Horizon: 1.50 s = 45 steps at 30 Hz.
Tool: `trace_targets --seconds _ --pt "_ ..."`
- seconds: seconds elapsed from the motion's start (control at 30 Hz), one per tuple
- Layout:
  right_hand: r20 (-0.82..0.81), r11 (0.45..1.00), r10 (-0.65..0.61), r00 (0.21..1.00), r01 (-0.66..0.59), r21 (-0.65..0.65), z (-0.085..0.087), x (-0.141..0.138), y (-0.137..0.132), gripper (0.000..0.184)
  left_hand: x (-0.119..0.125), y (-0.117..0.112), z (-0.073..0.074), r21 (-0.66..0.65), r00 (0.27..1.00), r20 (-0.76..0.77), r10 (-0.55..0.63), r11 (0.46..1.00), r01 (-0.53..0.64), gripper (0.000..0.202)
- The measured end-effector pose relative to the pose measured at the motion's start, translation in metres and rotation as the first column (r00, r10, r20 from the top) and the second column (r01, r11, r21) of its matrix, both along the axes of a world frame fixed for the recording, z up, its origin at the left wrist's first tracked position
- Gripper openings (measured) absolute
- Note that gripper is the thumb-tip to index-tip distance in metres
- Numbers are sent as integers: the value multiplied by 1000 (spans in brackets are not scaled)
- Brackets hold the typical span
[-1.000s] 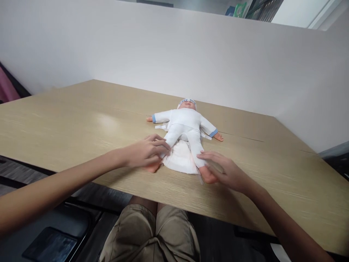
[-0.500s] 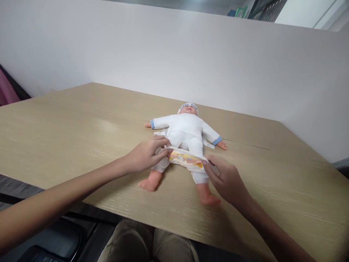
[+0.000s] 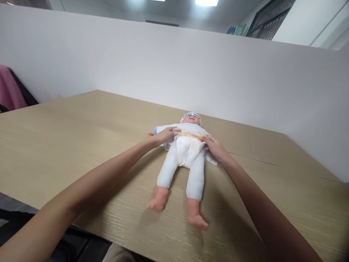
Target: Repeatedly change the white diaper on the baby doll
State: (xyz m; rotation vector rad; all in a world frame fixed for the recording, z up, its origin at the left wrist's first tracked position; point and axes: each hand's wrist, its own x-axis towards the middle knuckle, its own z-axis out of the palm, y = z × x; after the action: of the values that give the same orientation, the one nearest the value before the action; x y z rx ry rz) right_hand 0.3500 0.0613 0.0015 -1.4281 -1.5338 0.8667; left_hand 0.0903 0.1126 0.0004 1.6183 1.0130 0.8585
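A baby doll (image 3: 181,171) in a white suit and cap lies on its back on the wooden table (image 3: 68,138), feet toward me. A white diaper (image 3: 188,147) with an orange printed band is folded up over its belly. My left hand (image 3: 163,135) pinches the diaper's top edge at the doll's left side in the picture. My right hand (image 3: 215,147) holds the edge on the other side, fingers pressed on the band.
A white partition wall (image 3: 174,69) runs behind the table. A pink cloth (image 3: 9,91) hangs at the far left. The table's near edge crosses the bottom of the picture, dark floor below.
The diaper's front flap has been pulled up between the doll's legs from the table onto the belly. Both hands moved away from me to the waist. The doll's legs now stretch toward me.
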Motion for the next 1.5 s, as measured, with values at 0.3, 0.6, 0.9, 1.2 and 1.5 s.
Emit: trace_targets --seconds 0.3,0.6,0.9,1.2,1.5 --pt "-3 998 45 999 -45 -38 -5 23 -34 55 -28 -19 -16 -191 976 160 -149 965 179 37" --pt "456 959 -210 865 92 267 -42 66 -89 46 -43 -30 24 105 998 -27 64 993 -61 50" --pt "538 978 -197 819 129 163 -56 81 -93 54 57 -68 40 647 864 -503 8 666 371 39" --pt "333 991 -130 934 117 60 -45 79 -97 59 74 -63 15 637 796 -593 124 677 369 56" --pt "35 998 15 999 -17 59 2 40 -59 58 77 -63 13 639 799 -586 137 684 352 67"
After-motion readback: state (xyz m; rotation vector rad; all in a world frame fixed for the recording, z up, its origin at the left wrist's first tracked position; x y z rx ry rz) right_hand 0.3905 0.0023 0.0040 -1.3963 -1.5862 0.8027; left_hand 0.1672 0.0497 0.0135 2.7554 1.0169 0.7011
